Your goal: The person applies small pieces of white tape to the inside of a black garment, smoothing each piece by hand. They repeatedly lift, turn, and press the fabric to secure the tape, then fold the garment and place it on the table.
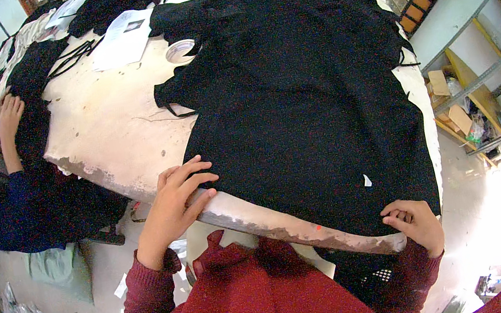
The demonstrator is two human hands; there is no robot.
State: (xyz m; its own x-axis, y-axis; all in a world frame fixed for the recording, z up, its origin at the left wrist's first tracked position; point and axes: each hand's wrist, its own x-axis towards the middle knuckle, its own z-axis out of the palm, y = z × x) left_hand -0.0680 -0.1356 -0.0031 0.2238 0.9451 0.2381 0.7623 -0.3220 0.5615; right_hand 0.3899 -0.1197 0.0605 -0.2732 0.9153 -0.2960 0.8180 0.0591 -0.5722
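Note:
A large black garment (300, 94) lies spread over the pale table, with thin ties at its sides. My left hand (184, 191) rests at the garment's left edge by the table's front rim, fingers stretched out and apart, fingertips touching the cloth. At the garment's near right corner is my right hand (415, 224), its fingers curled and thumb and forefinger close together. Whatever is between those fingertips, if anything, is too small to make out. A small white scrap (367, 181) sits on the black cloth just beyond my right hand.
The table's worn front edge (262, 225) curves before me. Beyond the left hand lie a tape roll (180, 51), a printed sheet (121, 40) and more black garments (116, 2). A co-worker's hand (10, 117) touches cloth at far left. Shelving (478, 76) stands right.

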